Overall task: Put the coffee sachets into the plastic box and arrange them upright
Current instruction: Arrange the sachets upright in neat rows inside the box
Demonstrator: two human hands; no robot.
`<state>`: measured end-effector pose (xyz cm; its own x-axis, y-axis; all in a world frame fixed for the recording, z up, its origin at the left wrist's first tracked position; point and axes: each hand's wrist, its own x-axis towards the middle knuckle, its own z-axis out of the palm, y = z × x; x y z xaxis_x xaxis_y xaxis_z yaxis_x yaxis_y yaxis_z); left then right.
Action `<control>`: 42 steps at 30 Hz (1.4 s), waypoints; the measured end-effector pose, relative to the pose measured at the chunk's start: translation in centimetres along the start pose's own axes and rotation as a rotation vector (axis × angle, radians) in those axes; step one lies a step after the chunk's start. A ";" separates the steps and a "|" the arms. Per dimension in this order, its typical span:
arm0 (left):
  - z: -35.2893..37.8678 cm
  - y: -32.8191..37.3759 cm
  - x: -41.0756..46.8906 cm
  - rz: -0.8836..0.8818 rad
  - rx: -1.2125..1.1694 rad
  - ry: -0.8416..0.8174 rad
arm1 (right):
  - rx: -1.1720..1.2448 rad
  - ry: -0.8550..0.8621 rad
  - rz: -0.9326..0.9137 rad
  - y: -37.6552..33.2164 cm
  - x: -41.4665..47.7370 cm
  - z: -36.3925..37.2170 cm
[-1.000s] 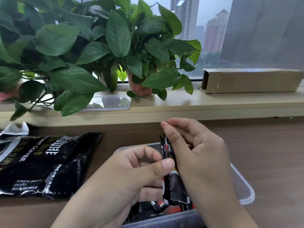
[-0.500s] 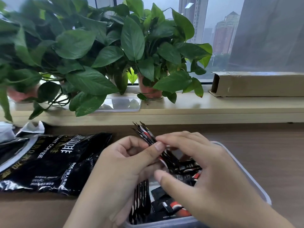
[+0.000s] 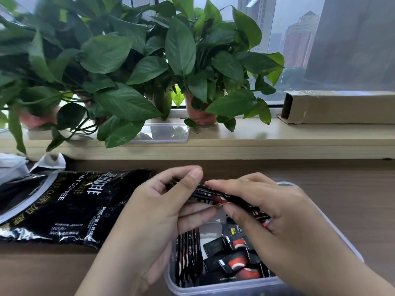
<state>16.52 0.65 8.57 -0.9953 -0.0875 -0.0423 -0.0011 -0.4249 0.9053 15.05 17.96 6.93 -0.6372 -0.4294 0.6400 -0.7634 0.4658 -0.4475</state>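
A clear plastic box [image 3: 333,229] stands on the brown table in front of me. Above it both hands hold one stack of black and red coffee sachets [image 3: 215,196], lying tilted. My left hand [image 3: 158,210] grips the stack's left end between thumb and fingers. My right hand [image 3: 275,210] grips its right part, fingers on top and thumb beneath. Inside the box several sachets [image 3: 188,259] stand on edge along the left wall. More loose sachets [image 3: 235,255] lie flat in a heap to their right.
A large black instant coffee bag [image 3: 64,206] lies on the table left of the box. Potted plants [image 3: 198,112], a clear lid [image 3: 164,132] and a long cardboard box [image 3: 339,107] sit on the wooden sill behind. White packaging [image 3: 10,165] is at far left.
The held stack has gone from upright in the box to lifted and tilted flat between both hands. My view has shifted, so the box sits further right.
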 end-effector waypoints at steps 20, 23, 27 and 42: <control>0.0 0.0 -0.3 0.095 0.176 0.007 | -0.118 -0.284 0.212 -1.4 0.1 0.6; -0.3 -0.3 0.0 0.123 0.227 0.017 | -0.256 -0.172 0.105 -0.9 0.3 0.7; -0.7 -0.8 0.4 0.177 0.323 0.032 | -0.318 -0.016 0.042 -0.9 0.4 0.8; -0.3 -0.7 -0.2 0.250 0.450 -0.069 | -0.264 -0.018 0.065 -1.7 1.4 1.2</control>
<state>16.79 0.69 7.84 -0.9745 -0.0710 0.2131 0.2113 0.0322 0.9769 15.36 15.62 7.79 -0.6875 -0.4046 0.6031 -0.6682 0.6777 -0.3071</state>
